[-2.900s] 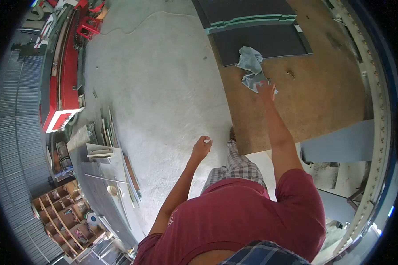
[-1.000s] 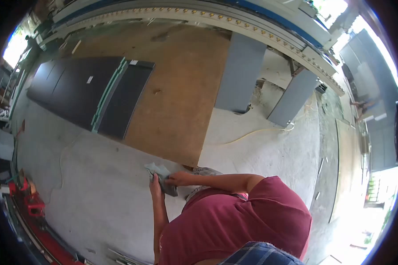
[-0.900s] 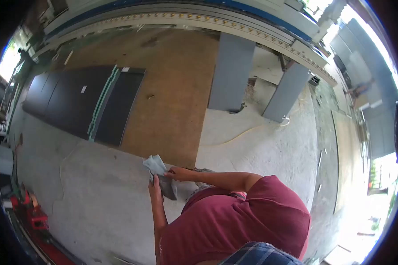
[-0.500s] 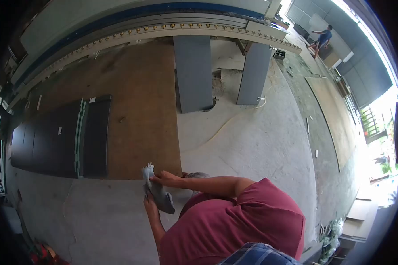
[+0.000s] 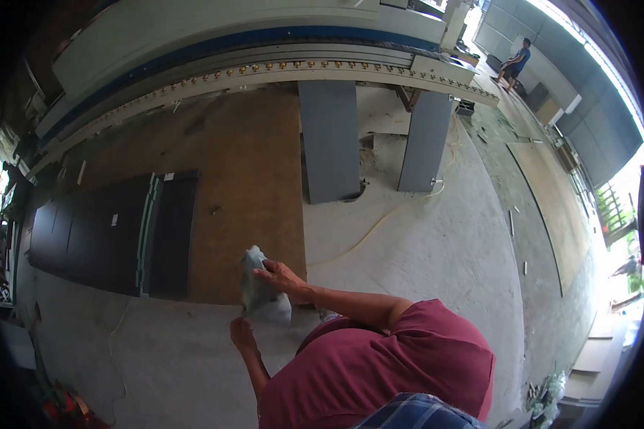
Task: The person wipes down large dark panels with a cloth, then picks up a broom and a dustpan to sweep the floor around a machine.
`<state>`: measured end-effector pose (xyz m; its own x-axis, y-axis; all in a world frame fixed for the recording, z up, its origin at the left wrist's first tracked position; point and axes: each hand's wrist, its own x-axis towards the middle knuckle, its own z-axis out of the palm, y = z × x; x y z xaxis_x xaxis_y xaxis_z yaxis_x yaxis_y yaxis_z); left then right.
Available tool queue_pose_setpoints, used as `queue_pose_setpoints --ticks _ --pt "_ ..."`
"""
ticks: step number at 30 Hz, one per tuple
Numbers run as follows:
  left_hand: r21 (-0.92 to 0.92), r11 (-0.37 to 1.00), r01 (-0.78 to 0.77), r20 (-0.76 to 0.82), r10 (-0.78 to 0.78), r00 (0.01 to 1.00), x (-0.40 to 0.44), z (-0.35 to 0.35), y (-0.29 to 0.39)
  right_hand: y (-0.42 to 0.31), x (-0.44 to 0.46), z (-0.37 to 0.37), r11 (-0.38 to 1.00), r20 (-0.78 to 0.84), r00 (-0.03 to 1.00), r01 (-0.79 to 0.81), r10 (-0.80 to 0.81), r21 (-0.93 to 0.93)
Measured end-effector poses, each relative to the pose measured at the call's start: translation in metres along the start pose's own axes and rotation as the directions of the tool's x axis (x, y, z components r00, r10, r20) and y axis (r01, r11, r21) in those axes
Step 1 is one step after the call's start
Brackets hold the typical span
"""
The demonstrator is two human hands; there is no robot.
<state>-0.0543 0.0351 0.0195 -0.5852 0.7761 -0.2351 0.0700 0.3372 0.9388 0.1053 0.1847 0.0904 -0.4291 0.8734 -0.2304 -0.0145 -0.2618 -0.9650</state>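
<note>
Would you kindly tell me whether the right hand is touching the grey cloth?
Touching. The head view shows the right hand gripping the grey cloth near its upper end, no gap visible.

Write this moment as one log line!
right hand: holding crumpled pale grey cloth | left hand: at cloth's lower edge, grip unclear | dark rectangular panels: on brown flat board

The cloth (image 5: 263, 304) in the right hand (image 5: 277, 277) is pale grey-blue. Beyond the hand, the board (image 5: 250, 171) is brown and the slabs (image 5: 329, 150) grey; to the hand's left, the panels (image 5: 93, 239) are near-black with green strips (image 5: 145, 229). Behind the hand, the shirt (image 5: 379, 368) is maroon, the fabric (image 5: 422, 412) blue check.
</note>
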Motion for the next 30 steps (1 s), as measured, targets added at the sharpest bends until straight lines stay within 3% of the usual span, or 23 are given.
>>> queue_pose_setpoints --ticks 2,4,5,7,8,9,10,11,13,14,15,16,17,19,20,22,23,24,26,30 --pt "-0.095 0.994 0.048 -0.049 -0.053 0.997 0.0 -0.008 -0.008 -0.033 -0.004 -0.003 0.998 0.059 0.998 0.027 -0.024 -0.055" --pt "-0.308 0.912 0.27 -0.043 -0.297 0.954 -0.01 -0.019 0.006 -0.048 -0.007 -0.002 0.993 0.119 0.992 0.057 -0.044 -0.107" --pt "-0.31 0.914 0.263 -0.048 -0.291 0.955 -0.013 -0.022 0.01 -0.05 -0.008 0.0 0.992 0.185 0.981 0.085 -0.066 -0.097" --pt "-0.403 0.828 0.39 0.12 -0.374 0.919 -0.018 -0.027 0.015 -0.05 -0.013 0.007 0.99 0.251 0.964 0.118 -0.093 -0.083" --pt "-0.403 0.83 0.385 0.119 -0.369 0.922 -0.021 -0.026 0.015 -0.044 -0.019 0.017 0.988 0.28 0.952 0.145 -0.126 -0.05" --pt "-0.475 0.753 0.455 0.244 -0.384 0.891 -0.024 -0.023 0.016 -0.038 -0.026 0.028 0.985 0.306 0.939 0.171 -0.158 -0.015" --pt "-0.529 0.665 0.526 0.366 -0.381 0.849 -0.031 -0.017 0.027 -0.046 -0.034 0.034 0.98 0.332 0.923 0.196 -0.192 0.022" --pt "-0.528 0.67 0.523 0.364 -0.378 0.851 -0.04 -0.01 0.04 -0.053 -0.046 0.034 0.993 0.452 0.891 0.094 -0.05 -0.076" --pt "-0.57 0.581 0.58 0.542 -0.265 0.798 -0.068 0.008 0.101 -0.061 -0.07 0.04 0.985 0.509 0.859 0.129 -0.052 -0.117" --pt "-0.569 0.583 0.58 0.541 -0.265 0.798 -0.064 0.01 0.083 -0.058 -0.08 0.044 0.974 0.563 0.825 0.161 -0.045 -0.159" --pt "-0.584 0.725 0.366 0.473 -0.062 0.879 -0.055 0.016 0.057 -0.047 -0.081 0.05 0.97 0.629 0.768 0.225 -0.119 -0.091" --pt "-0.579 0.806 0.123 0.407 0.154 0.9 -0.05 0.017 0.035 -0.042 -0.083 0.05 0.971 0.629 0.768 0.223 -0.118 -0.09" --pt "-0.578 0.806 0.126 0.407 0.15 0.901 -0.054 0.014 0.042 -0.037 -0.086 0.05 0.949 0.58 0.811 0.237 -0.075 -0.208" --pt "-0.828 0.326 0.456 0.484 0.005 0.875 -0.058 0.013 0.082 -0.023 -0.081 0.048 0.894 0.487 0.87 0.281 -0.082 -0.35" --pt "-0.832 0.321 0.452 0.479 0.004 0.878 -0.056 0.015 0.097 -0.025 -0.081 0.047 0.893 0.492 0.867 0.281 -0.078 -0.352" --pt "-0.762 0.276 0.586 0.638 0.167 0.752 -0.051 0.019 0.12 -0.032 -0.081 0.048 0.815 0.33 0.932 0.307 -0.152 -0.491" --pt "-0.809 0.273 0.521 0.577 0.192 0.794 -0.054 0.021 0.124 -0.032 -0.085 0.05 0.715 0.293 0.917 0.396 -0.272 -0.576" --pt "-0.815 0.265 0.516 0.569 0.195 0.798 -0.058 0.022 0.127 -0.039 -0.089 0.051 0.71 0.302 0.914 0.401 -0.27 -0.58" --pt "-0.878 0.331 0.345 0.407 0.138 0.903 -0.066 0.022 0.138 -0.055 -0.095 0.055 0.409 0.228 0.807 0.494 -0.545 -0.768" --pt "-0.911 0.307 0.277 0.342 0.183 0.922 -0.08 0.014 0.148 -0.039 -0.075 0.058 0.503 0.233 0.768 0.583 -0.596 -0.638"
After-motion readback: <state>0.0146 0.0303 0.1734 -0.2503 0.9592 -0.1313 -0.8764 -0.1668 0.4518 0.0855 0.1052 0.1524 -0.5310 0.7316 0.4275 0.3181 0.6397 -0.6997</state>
